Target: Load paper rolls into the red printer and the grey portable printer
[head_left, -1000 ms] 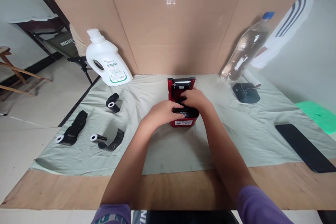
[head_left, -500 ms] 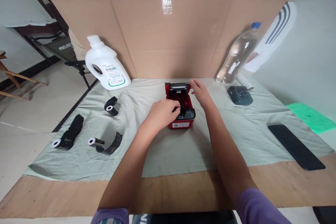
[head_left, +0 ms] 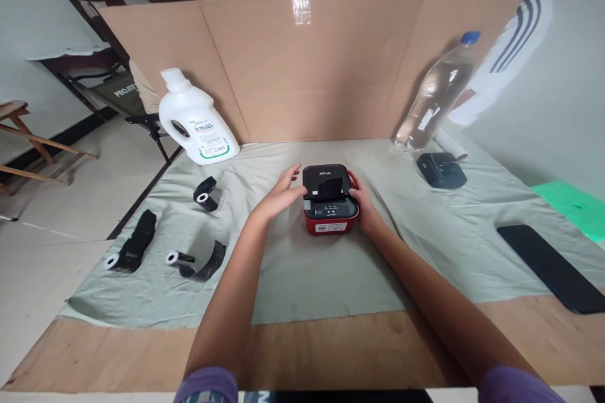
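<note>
A small red and black label printer (head_left: 329,209) stands on the cloth in the middle, its lid down. A short black label strip (head_left: 329,188) sticks up from the slot in its top. My right hand (head_left: 365,201) grips the printer's right side, thumb at the lid's edge and fingers along the side. At the left side, my left hand (head_left: 283,192) is open, fingers spread, its thumb tip close to the lid's edge; I cannot tell whether it touches.
Several black label rolls (head_left: 130,245) lie at left. A white detergent jug (head_left: 201,119) and a clear bottle (head_left: 437,94) lean against the cardboard screen (head_left: 312,69). A dark device (head_left: 441,170) and a black phone (head_left: 551,267) lie at right. A person's sleeve (head_left: 515,38) shows behind.
The printer's lid has swung from open to down. My left hand has come off the printer's inside to its left edge; my right hand has moved down along the right side.
</note>
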### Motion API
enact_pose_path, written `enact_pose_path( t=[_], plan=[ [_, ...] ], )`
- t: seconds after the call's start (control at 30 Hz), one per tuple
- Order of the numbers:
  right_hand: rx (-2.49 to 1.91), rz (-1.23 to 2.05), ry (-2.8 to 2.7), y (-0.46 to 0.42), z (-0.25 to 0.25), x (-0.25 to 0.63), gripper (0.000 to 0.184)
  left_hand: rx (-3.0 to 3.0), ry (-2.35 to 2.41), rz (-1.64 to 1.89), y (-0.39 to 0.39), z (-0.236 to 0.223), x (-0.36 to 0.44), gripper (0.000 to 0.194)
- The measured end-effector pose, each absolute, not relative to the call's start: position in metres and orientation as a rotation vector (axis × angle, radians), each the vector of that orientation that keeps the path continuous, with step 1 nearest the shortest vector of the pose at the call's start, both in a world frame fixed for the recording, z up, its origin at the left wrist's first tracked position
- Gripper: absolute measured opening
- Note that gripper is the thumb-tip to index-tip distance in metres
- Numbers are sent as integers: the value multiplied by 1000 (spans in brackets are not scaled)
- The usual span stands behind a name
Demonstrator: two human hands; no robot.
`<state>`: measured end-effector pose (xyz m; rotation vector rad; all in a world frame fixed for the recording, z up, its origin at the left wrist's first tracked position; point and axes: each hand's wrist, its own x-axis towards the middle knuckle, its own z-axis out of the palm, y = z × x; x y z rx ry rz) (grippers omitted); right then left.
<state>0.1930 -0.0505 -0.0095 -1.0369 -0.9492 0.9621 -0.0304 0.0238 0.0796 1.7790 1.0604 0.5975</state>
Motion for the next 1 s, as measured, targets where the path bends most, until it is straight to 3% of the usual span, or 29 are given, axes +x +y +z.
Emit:
enact_pose_path(
  t=[0.1,0.27,0.37,0.57,0.77,1.0],
  plan=[
    [-976,987,-933,-52,-8,190,62,1495,936,496,33,62,-32,91],
    [-976,949,-995,-54,-9,190,61,1576,802,536,31,58,-29,82],
    [-1013,891,-1031,-54,-11,190,63,1805,805,603,27,64,-27,65],
    [-1052,827,-1063,-55,-10,188,65,2240,738,713,15,78,-21,13],
    [-1029,835,-1042,-55,-11,189,64,2436,638,712,7,88,-20,23],
    [-1006,831,-1033,-54,-11,189,60,2576,487,543,2,100,-22,22]
  ],
)
